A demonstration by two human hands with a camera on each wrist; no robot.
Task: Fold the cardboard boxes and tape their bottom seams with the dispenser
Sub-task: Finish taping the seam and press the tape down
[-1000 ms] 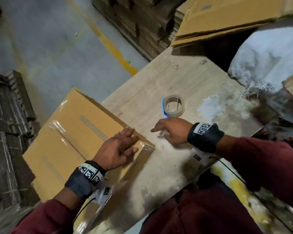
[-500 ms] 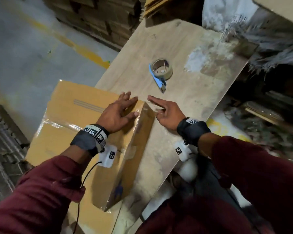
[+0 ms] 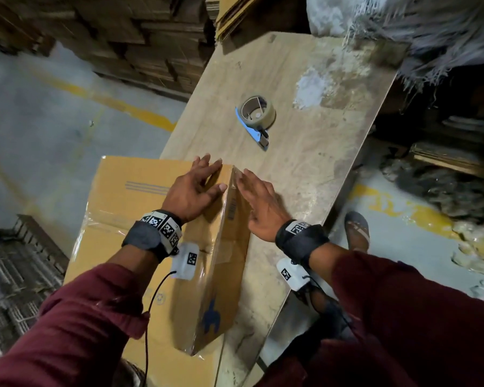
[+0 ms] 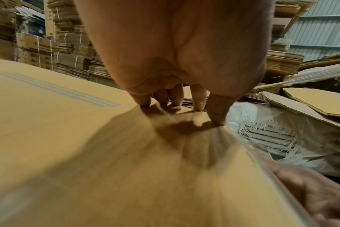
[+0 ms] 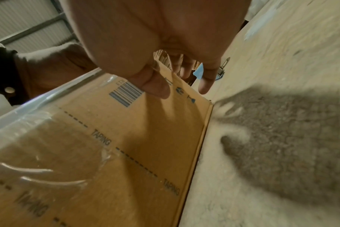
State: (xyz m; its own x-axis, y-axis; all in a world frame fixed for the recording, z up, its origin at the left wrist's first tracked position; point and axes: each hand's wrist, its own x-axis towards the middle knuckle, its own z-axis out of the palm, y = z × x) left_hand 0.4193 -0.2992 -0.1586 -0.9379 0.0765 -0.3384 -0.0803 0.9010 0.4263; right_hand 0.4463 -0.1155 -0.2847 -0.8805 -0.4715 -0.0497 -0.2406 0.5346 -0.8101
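A: Fig. note – where was the cardboard box (image 3: 140, 208)?

B: At the table's (image 3: 305, 174) near-left corner, part overhanging the edge. Top face up, w/ clear tape along its seam and along the right edge. Right side panel faced the table top; barcode and "TAPING" marks showed on it in the right wrist view.

A: Left hand (image 3: 192, 192)?

B: Flat on the box's top face nr the far right corner. Grip apart: fingers straight, spread, fingertips (image 4: 216, 118) touching cardboard, holding nothing.

A: Right hand (image 3: 259, 203)?

B: Against the box's right side panel, just below the top edge. Fingers straight and together, thumb (image 5: 155, 87) by the barcode. Grip apart here too, clamped on nothing. Whether the palm pressed the panel – cannot tell.

A: Tape dispenser (image 3: 256, 118)?

B: On the table beyond both hands, well apart from the box, lying free; brown roll, blue blade end toward the person.

A: Surroundings?

B: Stacked flat cardboard (image 3: 140, 40) behind the table; grey floor w/ yellow line (image 3: 129, 111) at left.
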